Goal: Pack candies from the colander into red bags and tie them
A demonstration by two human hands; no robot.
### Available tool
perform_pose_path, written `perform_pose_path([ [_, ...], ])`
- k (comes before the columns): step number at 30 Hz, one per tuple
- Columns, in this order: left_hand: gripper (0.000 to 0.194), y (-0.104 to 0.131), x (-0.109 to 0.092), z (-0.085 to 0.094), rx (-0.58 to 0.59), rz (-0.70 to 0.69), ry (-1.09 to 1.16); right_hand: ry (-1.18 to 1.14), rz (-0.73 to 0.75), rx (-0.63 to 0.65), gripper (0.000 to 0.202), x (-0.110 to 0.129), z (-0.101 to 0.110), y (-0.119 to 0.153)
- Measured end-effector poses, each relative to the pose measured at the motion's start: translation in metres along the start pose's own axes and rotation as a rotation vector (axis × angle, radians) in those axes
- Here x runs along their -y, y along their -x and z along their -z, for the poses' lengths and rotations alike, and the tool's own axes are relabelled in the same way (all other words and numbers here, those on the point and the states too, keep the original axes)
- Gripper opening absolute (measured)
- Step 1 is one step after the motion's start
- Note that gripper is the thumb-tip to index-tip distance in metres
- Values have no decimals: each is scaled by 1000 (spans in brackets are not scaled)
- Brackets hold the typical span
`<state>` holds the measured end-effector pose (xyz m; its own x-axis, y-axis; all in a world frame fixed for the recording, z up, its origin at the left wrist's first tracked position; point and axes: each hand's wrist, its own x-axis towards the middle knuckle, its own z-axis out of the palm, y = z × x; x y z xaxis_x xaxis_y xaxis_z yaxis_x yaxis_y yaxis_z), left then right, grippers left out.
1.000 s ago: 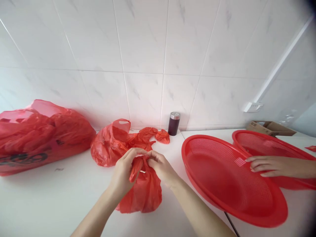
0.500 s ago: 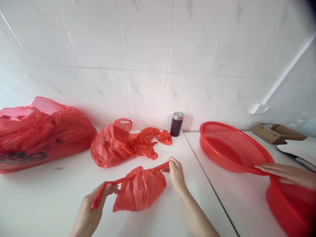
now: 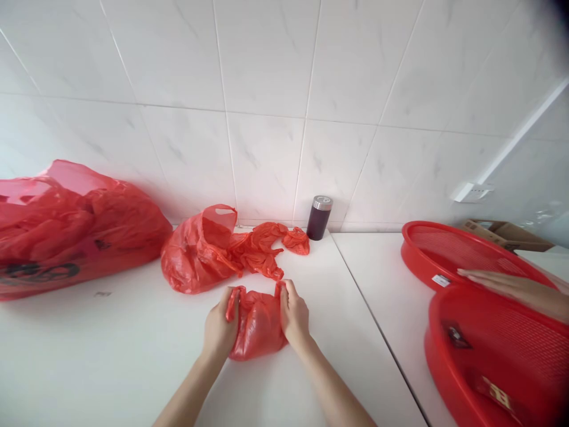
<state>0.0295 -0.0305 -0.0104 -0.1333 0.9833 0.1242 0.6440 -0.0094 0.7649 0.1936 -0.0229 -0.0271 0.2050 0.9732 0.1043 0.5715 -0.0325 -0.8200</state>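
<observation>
Widest thing in shot is the white table (image 3: 111, 356), running across the whole lower frame under the tiled wall. At far left sits a big, stuffed red plastic sack (image 3: 75, 228) with dark print on its side. Over on the right, two red mesh baskets: the nearer basket (image 3: 498, 362) fills the lower right corner, the farther basket (image 3: 448, 255) lies behind it, and another person's hand (image 3: 515, 287) rests along the line where the two overlap. Centre of the frame, just behind the action, a loose heap of crumpled red bags (image 3: 222, 255) lies against the wall side of the table, with a small dark jar (image 3: 320, 218) with a silver lid standing at its right end.

Now the action: the small red bag (image 3: 258, 323) sits on the table in the lower middle of the frame, bunched into a compact bundle. The left hand (image 3: 219, 329) pinches its left top corner, and the right hand (image 3: 293, 314) pinches its right, fingers closed on the plastic on both sides, hands close together.

This reads as the gathering stage, with the handles brought in toward each other. The next move would call for a firm grip on both ends, since thin film slips and springs open easily.
</observation>
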Motion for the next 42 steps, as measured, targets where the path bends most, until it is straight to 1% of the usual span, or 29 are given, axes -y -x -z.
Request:
perform_pose_path([
  [4,31,-15,9,0,30,-9,-64,68,-3,-10,33,-9,3,-10],
  [9,31,-26,15,2,31,-1,-173,291,-1,-53,32,-16,10,-22],
  [14,34,-23,19,2,70,5,-323,398,-29,-57,27,-28,13,-28],
  [18,38,-20,20,-1,90,9,-445,460,-11,-43,25,-32,8,-28],
  [22,39,-18,20,-5,93,-7,-495,465,-14,-31,22,-34,3,-29],
  [27,42,-16,21,-4,90,-11,-515,358,-73,-73,23,-37,9,-33],
  [29,40,-16,22,-1,84,18,-509,271,-103,-108,25,-39,15,-35],
  [32,39,-13,27,7,70,97,-471,107,-117,-143,27,-44,23,-37],
  [34,46,-9,31,17,74,133,-420,-2,-99,-150,28,-47,25,-37],
  [36,51,-3,32,31,96,147,-372,-103,-66,-143,29,-51,25,-36],
  [38,47,3,24,47,96,147,-358,-196,-35,-136,29,-52,24,-37],
  [39,45,5,17,55,56,120,-377,-240,-23,-134,30,-52,23,-38],
  [40,43,7,7,60,-9,61,-402,-280,-14,-132,31,-51,22,-38],
  [41,42,7,-4,63,-78,-31,-424,-318,-6,-126,31,-50,22,-39],
  [42,42,7,-17,62,-128,-145,-439,-352,2,-117,32,-49,22,-39],
])
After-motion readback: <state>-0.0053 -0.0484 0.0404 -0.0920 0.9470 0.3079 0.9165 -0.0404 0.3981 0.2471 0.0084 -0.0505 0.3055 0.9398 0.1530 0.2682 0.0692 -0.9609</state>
